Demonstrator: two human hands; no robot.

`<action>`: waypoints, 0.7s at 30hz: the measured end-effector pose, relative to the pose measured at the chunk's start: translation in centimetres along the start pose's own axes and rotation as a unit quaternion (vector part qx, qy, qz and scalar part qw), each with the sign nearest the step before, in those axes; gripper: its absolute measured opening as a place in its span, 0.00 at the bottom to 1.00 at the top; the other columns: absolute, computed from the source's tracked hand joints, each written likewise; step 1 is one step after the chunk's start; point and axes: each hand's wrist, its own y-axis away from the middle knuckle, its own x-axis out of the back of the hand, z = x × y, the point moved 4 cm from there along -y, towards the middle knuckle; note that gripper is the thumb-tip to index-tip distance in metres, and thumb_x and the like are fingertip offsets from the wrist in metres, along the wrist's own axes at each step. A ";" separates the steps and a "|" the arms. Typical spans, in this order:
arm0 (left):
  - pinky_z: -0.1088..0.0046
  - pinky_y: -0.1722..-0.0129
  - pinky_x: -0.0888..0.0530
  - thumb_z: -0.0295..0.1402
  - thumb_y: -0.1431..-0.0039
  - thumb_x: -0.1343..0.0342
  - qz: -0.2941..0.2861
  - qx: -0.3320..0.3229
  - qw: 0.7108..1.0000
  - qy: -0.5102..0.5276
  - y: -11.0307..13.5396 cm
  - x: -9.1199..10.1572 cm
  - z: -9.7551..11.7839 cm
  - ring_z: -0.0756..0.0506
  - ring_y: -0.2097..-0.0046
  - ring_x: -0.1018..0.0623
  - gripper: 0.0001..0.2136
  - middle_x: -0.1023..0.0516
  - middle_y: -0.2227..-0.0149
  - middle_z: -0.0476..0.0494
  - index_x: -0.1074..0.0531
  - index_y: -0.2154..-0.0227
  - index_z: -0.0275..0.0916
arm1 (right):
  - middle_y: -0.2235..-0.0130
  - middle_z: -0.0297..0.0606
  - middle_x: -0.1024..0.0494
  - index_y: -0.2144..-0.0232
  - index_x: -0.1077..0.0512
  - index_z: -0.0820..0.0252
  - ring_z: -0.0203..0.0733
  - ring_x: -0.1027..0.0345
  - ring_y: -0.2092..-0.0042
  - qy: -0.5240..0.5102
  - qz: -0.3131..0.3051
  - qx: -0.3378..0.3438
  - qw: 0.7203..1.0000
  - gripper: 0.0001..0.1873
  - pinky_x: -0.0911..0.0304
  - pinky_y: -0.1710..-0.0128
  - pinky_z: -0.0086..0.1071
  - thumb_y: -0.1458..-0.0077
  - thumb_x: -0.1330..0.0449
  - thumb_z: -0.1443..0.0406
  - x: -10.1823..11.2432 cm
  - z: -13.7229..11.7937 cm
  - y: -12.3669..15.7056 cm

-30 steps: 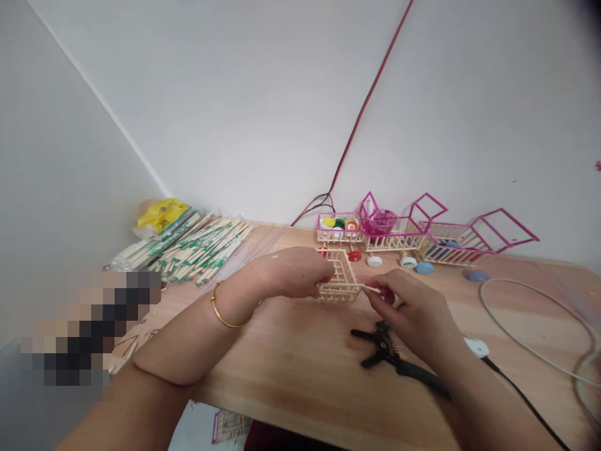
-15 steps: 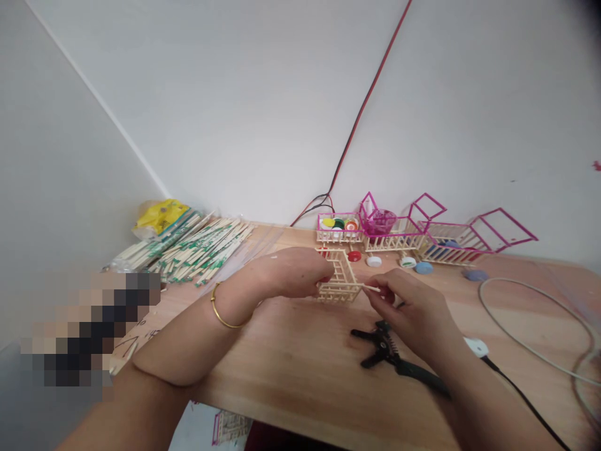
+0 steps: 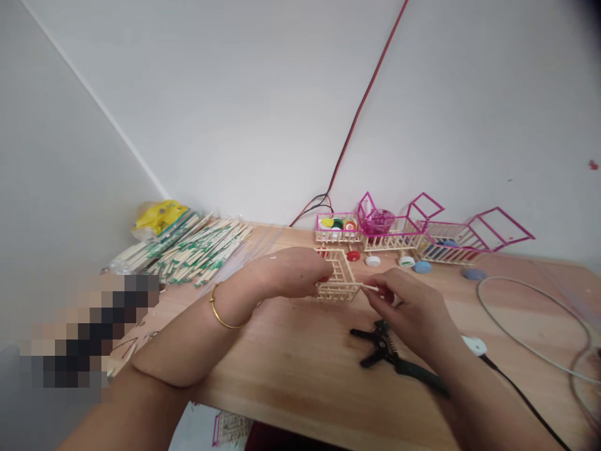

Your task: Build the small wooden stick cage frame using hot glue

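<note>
A small pale stick frame (image 3: pixel 339 275), built like a little fence box, rests on the wooden table (image 3: pixel 300 369). My left hand (image 3: pixel 286 272) curls round its left side and holds it down; a gold bangle circles that wrist. My right hand (image 3: pixel 413 310) pinches a thin wooden stick (image 3: pixel 370 287) whose tip touches the frame's right edge. Black pliers (image 3: pixel 389 357) lie on the table just under my right hand.
Packs of wrapped chopsticks (image 3: pixel 192 247) and a yellow bag (image 3: pixel 159 216) lie at the back left. Pink-rimmed stick baskets (image 3: pixel 422 235) with bottle caps line the wall. A white cable (image 3: pixel 530 351) loops at right; red and black wires (image 3: pixel 357 119) climb the wall.
</note>
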 end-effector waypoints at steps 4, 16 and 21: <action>0.74 0.75 0.41 0.28 0.49 0.47 0.002 0.000 1.000 -0.001 -0.1 -0.1 -0.1 0.49 0.72 0.30 0.04 0.26 0.73 0.47 0.27 0.70 0.39 | 0.74 0.34 0.30 0.69 0.28 0.57 0.38 0.37 0.72 -0.003 -0.001 -0.002 1.000 0.06 0.43 0.73 0.31 0.43 0.45 0.64 0.0 0.0 0.0; 0.74 0.75 0.40 0.28 0.50 0.48 0.001 -0.004 1.000 0.005 -0.1 -0.2 -0.2 0.49 0.73 0.31 0.07 0.25 0.72 0.45 0.26 0.69 0.39 | 0.75 0.32 0.32 0.69 0.29 0.57 0.37 0.38 0.73 -0.001 -0.006 0.003 1.000 0.05 0.44 0.73 0.31 0.43 0.44 0.65 -0.1 0.0 -0.1; 0.74 0.76 0.42 0.28 0.49 0.48 0.007 -0.013 1.000 0.000 -0.1 -0.1 0.0 0.49 0.73 0.32 0.06 0.26 0.73 0.46 0.27 0.70 0.39 | 0.75 0.33 0.32 0.69 0.29 0.58 0.37 0.38 0.72 -0.004 -0.005 0.001 1.000 0.05 0.44 0.73 0.31 0.43 0.44 0.65 -0.1 0.0 -0.1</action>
